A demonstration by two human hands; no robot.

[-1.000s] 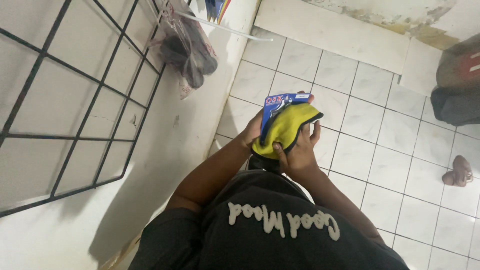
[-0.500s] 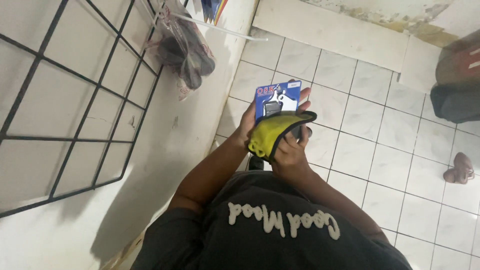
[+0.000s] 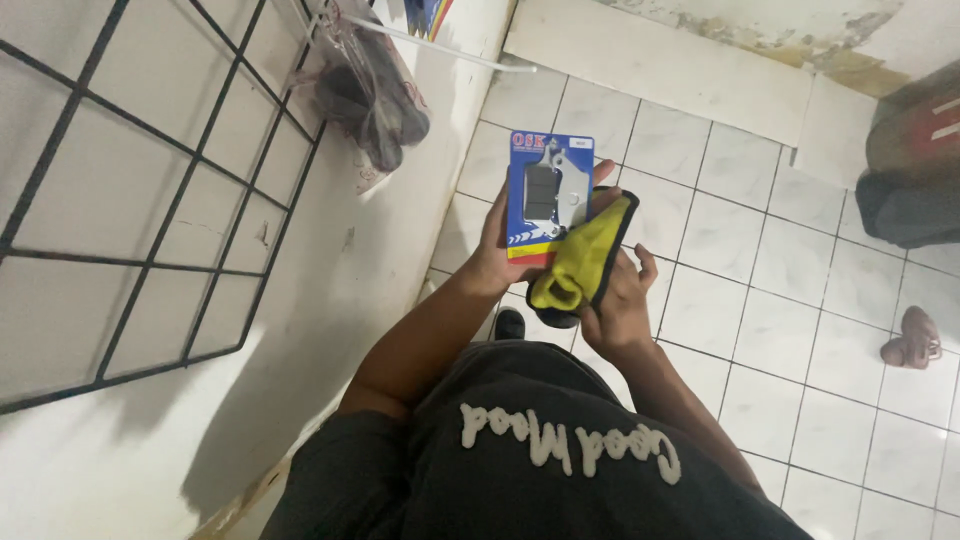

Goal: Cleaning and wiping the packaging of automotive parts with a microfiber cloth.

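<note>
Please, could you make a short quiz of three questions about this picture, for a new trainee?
1. True or false: the left hand holds the blue packet.
2. What colour is the cloth in the right hand? A) red B) yellow C) white
3. What covers the floor?

Key:
1. True.
2. B.
3. White tiles.

The floor (image 3: 760, 250) has white square tiles with dark lines. A white wall (image 3: 300, 330) stands on one side, with a black wire grid (image 3: 150, 200) on it. A brown shoe (image 3: 912, 338) lies on the floor.
</note>
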